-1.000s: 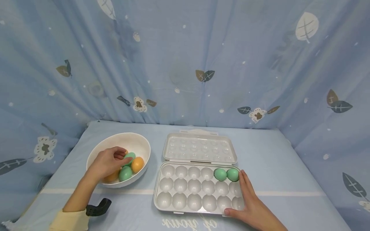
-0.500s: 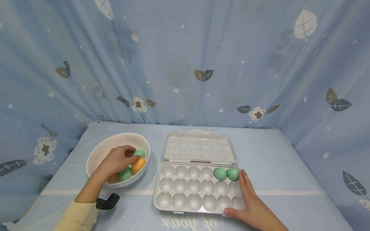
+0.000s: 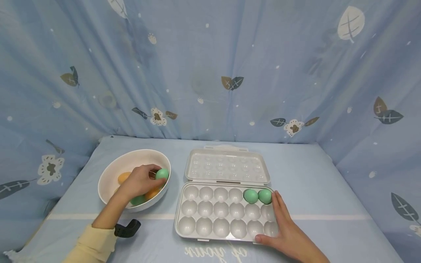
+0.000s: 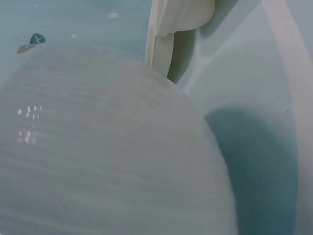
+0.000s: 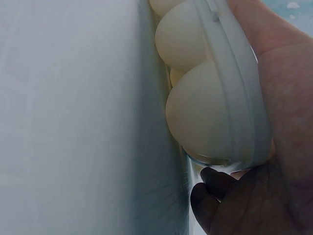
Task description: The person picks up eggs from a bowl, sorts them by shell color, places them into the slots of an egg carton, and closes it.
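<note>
In the head view my left hand (image 3: 141,179) is inside the white bowl (image 3: 112,168), with thumb and fingers pinching a green toy egg (image 3: 162,174) near the bowl's right rim. Under and beside the hand lie an orange egg (image 3: 123,177), another orange egg (image 3: 152,193) and a green one (image 3: 138,200), partly covered. My right hand (image 3: 287,230) holds the right end of the egg box (image 3: 227,239), thumb at the front corner and fingers along the side. Two green eggs (image 3: 251,196) sit in the back row's right-hand cups. The left wrist view shows only the bowl's outside (image 4: 107,147).
The box's clear lid (image 3: 227,168) lies folded back behind it. A black band (image 3: 127,229) is on my left wrist, below the bowl. Patterned blue curtains (image 3: 210,73) rise behind and at both sides of the cloth-covered table (image 3: 296,164).
My left hand has shifted right inside the bowl, taking the green egg toward the right rim. An orange egg at the back left has come into sight. The right hand stays put.
</note>
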{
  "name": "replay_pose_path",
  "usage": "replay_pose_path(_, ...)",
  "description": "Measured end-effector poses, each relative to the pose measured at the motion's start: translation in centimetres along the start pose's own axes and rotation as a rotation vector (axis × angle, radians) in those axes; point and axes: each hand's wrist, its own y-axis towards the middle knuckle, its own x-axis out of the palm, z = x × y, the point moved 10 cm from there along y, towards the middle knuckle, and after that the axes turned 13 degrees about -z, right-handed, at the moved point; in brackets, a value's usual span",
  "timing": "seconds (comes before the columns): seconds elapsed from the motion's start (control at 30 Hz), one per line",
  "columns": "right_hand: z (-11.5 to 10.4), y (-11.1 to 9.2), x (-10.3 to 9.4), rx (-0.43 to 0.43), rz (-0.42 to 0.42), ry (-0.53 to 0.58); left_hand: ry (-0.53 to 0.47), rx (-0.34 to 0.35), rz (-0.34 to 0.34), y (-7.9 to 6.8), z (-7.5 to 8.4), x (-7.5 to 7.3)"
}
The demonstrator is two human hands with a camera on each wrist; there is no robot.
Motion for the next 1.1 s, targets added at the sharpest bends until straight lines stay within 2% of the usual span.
replay_pose_path(0.27, 0.2, -0.1, 0.2, 0.011, -0.021, 0.021, -0.036, 0.052, 0.074, -1.0, 1.2, -1.3)
replay_pose_path(0.43, 0.3, 0.0, 0.3, 0.005, -0.017, 0.016, -0.083, 0.057, 0.105, -1.4, 2.0, -2.2)
replay_pose_path(0.63, 0.2, 0.0, 0.1, -0.005, 0.0, 0.008, -0.125, 0.07, 0.141, -1.6, 3.2, -2.6)
replay_pose_path(0.93, 0.4, 0.2, 0.2, 0.004, -0.007, 0.032, -0.217, 0.154, 0.181, -1.4, 5.1, -2.2)
replay_pose_path(1.1, 0.8, 0.2, 0.7, 0.029, -0.053, 0.057, -0.278, 0.194, 0.146, -0.8, 6.3, -0.8)
